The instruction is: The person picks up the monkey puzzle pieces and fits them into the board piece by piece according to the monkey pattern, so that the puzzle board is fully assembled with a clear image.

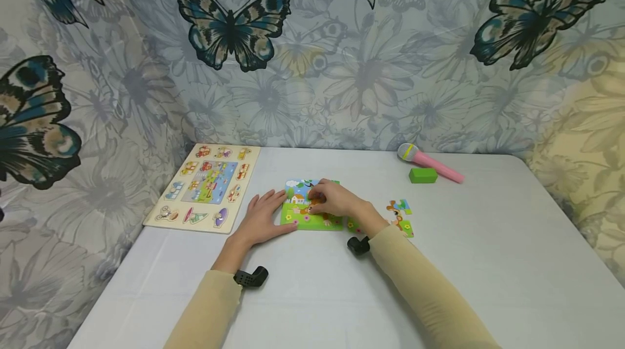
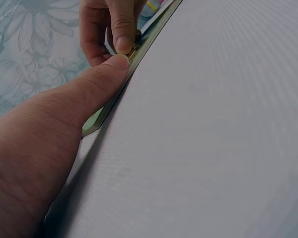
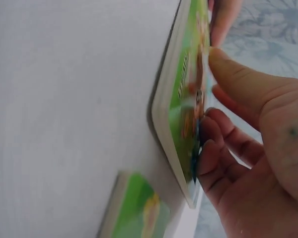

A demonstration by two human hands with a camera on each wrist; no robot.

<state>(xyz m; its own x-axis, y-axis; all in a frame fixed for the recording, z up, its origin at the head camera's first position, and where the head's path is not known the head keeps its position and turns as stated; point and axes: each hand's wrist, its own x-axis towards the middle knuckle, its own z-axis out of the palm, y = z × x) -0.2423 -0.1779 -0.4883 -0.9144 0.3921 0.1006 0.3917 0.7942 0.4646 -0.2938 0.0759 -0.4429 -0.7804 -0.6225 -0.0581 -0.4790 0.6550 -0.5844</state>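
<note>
A picture puzzle board [image 1: 317,222] with a house, sky and green grass lies mid-table. My left hand [image 1: 262,220] rests at its left side, fingers spread along the edge and thumb on the front left corner. Over the right part of the board, my right hand [image 1: 337,200] bends its fingers and thumb about a puzzle piece [image 3: 199,101] at the picture's surface; the fingers hide most of it. Beside the board, partly under the right wrist, lies a loose green piece [image 1: 354,225]. Farther right is another piece [image 1: 401,217] showing a brown animal.
A wooden board [image 1: 158,216] with small pictures around a central scene lies at the left. At the back right are a green block [image 1: 422,176] and a pink toy microphone [image 1: 441,168]. A butterfly-patterned cloth [image 1: 332,99] hangs behind the white table [image 1: 312,294].
</note>
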